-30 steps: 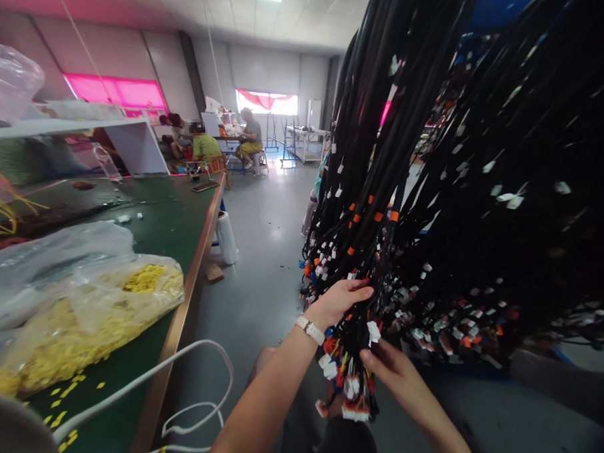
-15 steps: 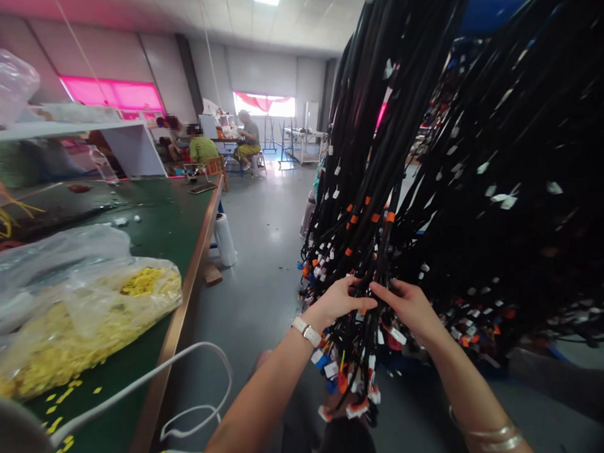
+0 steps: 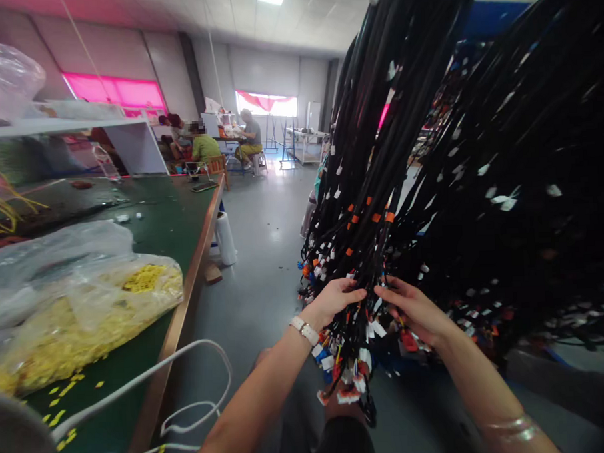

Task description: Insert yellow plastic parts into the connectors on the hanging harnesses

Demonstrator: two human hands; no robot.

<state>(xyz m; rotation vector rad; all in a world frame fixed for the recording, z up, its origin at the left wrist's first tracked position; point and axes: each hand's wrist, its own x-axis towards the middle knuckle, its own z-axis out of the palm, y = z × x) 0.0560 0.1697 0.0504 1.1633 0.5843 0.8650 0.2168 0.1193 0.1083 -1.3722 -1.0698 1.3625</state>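
Observation:
A thick bundle of black wire harnesses hangs in front of me, with white, orange, blue and red connectors at its lower ends. My left hand, wearing a white-strapped watch, is closed around black cables low in the bundle, its thumb pointing right. Facing it, my right hand grips some cables between thumb and fingers, the fingertips partly hidden behind them. White connectors dangle just below and between my hands, and a red connector hangs under my right palm.
More black harnesses fill the right side. To the left is a green-topped table with a plastic bag of small yellow pieces and a white cable. A white roll stands on the floor. Several people sit farther back.
My right hand has moved slightly right and turned, and a red connector now shows below it. White connectors between the hands have shifted. My left hand is nearly where it was.

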